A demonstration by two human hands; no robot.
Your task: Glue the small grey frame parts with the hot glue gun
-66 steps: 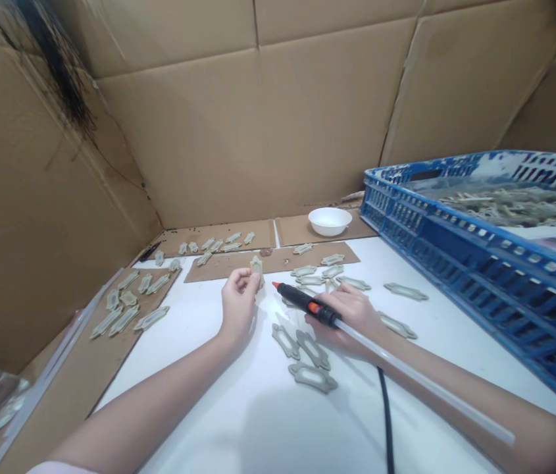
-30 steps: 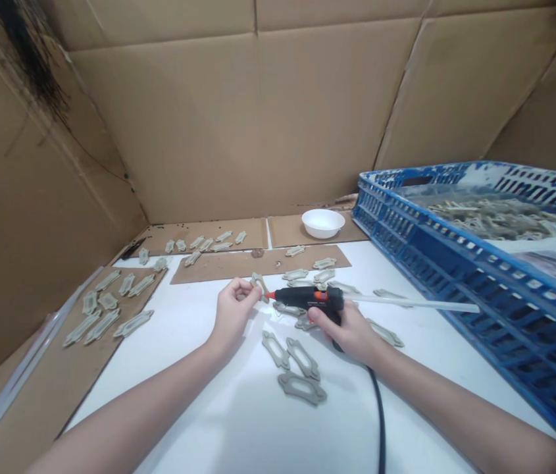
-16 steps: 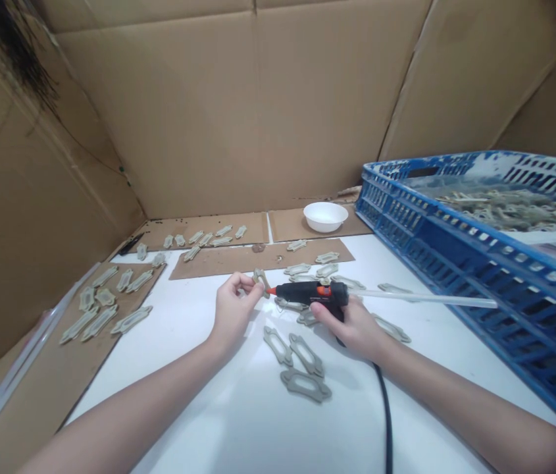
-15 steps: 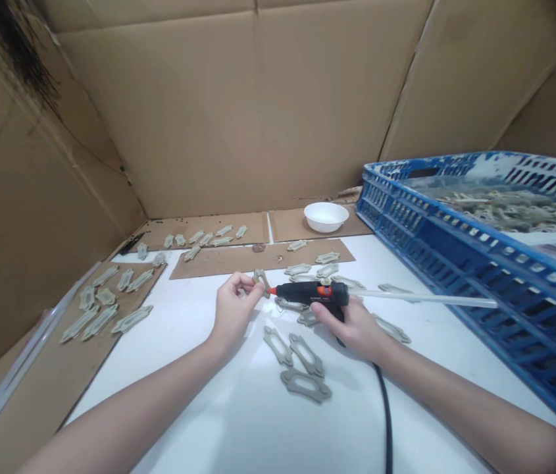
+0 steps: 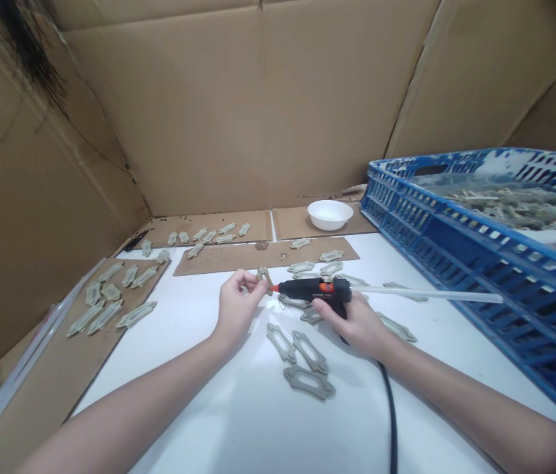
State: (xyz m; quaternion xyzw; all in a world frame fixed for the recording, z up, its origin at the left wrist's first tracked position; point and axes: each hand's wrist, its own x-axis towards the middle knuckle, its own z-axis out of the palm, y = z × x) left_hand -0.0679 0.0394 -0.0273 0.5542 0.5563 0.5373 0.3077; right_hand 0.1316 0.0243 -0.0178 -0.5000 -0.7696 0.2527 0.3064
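Observation:
Pinched between the thumb and fingers of my left hand [image 5: 241,299] is a small grey-green frame piece [image 5: 264,275], tilted up off the table. My right hand [image 5: 354,322] is wrapped round the handle of a black glue gun [image 5: 307,289]. Its orange nozzle [image 5: 274,288] points left and meets, or nearly meets, the frame piece. A long clear glue stick [image 5: 430,294] juts out of the gun's back. Below the gun lie three loose frame pieces [image 5: 308,382], and several more lie partly hidden behind it.
A blue plastic crate [image 5: 435,243] full of similar pieces stands at the right. A white bowl [image 5: 329,215] sits at the back on cardboard. Several pieces with pale centres [image 5: 104,316] rest on the left cardboard strip [image 5: 50,368]. The gun's black cable [image 5: 392,421] runs toward me.
The whole view has shifted slightly to the right and up at the front. Both hands keep the same hold, with the nozzle still at the frame piece.

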